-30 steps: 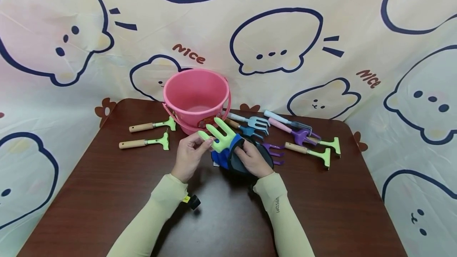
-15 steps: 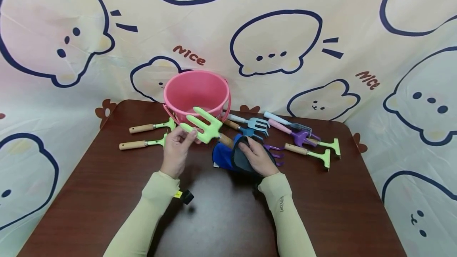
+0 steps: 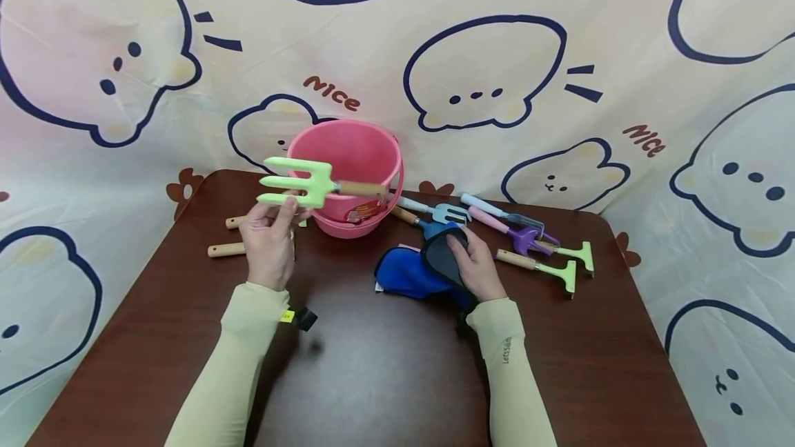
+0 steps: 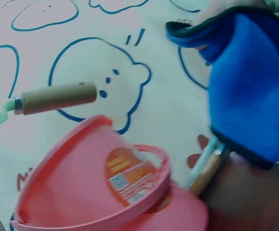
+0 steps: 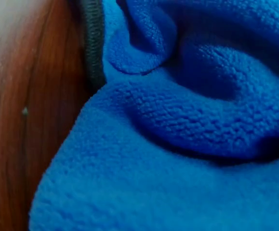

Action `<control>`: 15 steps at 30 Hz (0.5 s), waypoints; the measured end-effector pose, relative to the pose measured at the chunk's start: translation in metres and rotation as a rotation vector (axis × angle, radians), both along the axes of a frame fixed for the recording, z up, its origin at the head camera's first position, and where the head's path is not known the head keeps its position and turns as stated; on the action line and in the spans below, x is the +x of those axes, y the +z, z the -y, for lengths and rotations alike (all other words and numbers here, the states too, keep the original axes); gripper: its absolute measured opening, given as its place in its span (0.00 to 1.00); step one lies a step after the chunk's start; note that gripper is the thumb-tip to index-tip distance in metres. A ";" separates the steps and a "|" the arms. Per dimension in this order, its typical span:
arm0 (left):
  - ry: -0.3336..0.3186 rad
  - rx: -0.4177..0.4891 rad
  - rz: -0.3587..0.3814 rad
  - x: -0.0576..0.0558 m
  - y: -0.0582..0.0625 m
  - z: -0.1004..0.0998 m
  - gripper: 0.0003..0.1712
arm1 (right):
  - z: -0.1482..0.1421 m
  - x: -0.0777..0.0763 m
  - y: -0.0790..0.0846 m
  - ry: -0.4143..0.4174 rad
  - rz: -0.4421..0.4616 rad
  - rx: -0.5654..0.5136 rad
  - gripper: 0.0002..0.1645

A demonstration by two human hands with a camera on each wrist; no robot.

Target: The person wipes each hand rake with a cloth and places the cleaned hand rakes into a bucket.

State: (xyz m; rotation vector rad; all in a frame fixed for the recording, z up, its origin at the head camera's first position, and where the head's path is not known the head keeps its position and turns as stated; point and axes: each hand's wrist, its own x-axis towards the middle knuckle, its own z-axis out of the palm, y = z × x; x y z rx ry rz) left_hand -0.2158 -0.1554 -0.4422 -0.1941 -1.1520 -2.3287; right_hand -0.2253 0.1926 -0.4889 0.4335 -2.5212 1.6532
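OK, brown surface (image 3: 385,378) below left hand (image 3: 267,250) and right hand (image 3: 481,271). Pink bucket (image 3: 357,147) just beyond left fingers (image 3: 283,216). Right fingers (image 3: 461,254) grip blue-gray cloth (image 3: 406,276), spilling left of them. Left fingers pinch green fork (image 3: 318,185) by its head, handle pointing right.

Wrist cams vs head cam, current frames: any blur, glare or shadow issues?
Head: green fork outline clear, pale glare on the table between the forearms, dark shadow beside the left sleeve. Left wrist: soft detail, pale backdrop looks washed out, lower right dim. Right wrist: blue cloth fills most of it, soft toward the bottom, deep shadow in the folds.
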 end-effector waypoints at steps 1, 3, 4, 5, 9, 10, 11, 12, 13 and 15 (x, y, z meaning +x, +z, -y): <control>0.021 0.017 -0.001 -0.002 0.001 0.002 0.14 | 0.001 0.000 0.000 -0.002 0.001 0.006 0.13; 0.065 0.053 0.007 -0.007 0.003 0.004 0.17 | 0.002 0.000 0.000 -0.006 0.015 0.011 0.13; 0.083 0.078 0.016 -0.008 0.003 0.005 0.19 | 0.002 0.000 0.000 -0.011 0.023 0.015 0.13; 0.102 0.084 0.034 -0.010 0.003 0.006 0.20 | 0.003 0.000 0.000 -0.014 0.033 0.012 0.14; 0.129 0.049 0.137 -0.015 0.000 0.005 0.22 | 0.002 -0.001 0.002 -0.023 0.073 0.001 0.16; 0.130 0.028 0.167 -0.016 -0.001 0.004 0.22 | 0.001 -0.001 0.002 -0.025 0.078 -0.001 0.16; 0.127 0.009 0.192 -0.016 -0.001 0.004 0.23 | 0.001 0.000 0.003 -0.024 0.079 -0.002 0.16; 0.127 -0.011 0.214 -0.017 -0.001 0.003 0.23 | 0.001 0.000 0.004 -0.023 0.076 -0.002 0.15; 0.128 -0.029 0.229 -0.017 -0.002 0.002 0.23 | 0.001 0.000 0.004 -0.022 0.067 0.006 0.15; 0.126 -0.045 0.248 -0.017 -0.002 0.002 0.24 | 0.001 -0.001 0.003 -0.024 0.047 0.030 0.14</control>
